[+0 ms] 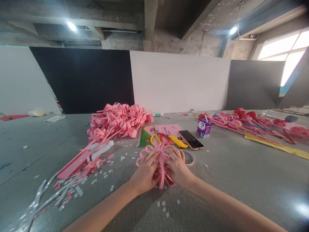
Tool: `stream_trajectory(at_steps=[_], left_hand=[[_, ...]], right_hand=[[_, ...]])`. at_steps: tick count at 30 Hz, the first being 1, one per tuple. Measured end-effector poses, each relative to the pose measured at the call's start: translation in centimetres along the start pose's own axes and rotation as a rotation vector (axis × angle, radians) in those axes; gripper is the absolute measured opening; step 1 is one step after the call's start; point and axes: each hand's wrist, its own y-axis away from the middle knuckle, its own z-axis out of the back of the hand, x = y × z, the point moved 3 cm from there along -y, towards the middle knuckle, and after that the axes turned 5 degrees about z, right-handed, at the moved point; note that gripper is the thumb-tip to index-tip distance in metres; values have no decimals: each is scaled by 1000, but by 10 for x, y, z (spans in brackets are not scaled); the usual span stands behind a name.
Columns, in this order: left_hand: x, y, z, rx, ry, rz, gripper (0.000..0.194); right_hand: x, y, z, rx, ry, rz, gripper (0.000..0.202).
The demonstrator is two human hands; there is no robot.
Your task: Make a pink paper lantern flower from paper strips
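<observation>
In front of me on the grey table is a pink paper flower [162,172] made of looped strips. My left hand [146,170] grips it from the left, fingers curled over its loops. From the right, my right hand [177,164] has its fingers bent around the same flower; the fingertips are partly hidden among the strips. Just beyond lie scissors [155,139] with yellow and red handles, and a yellow-handled cutter [178,141], both on a pink and green booklet [146,135]. A roll of clear tape [190,158] rests beside my right hand.
A large heap of pink paper flowers [118,122] stands at back left. Paper strips [74,164] and scraps lie before it. A phone [191,140] and purple box [204,128] are right of centre; more pink flowers [243,120] and a yellow strip [277,146] lie farther right.
</observation>
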Motion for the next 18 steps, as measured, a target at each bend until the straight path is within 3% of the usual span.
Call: stream_trajectory(at_steps=[18], left_hand=[[-2, 0, 1, -16, 113, 0, 12]], right_hand=[[-2, 3, -5, 53, 2, 2, 18]])
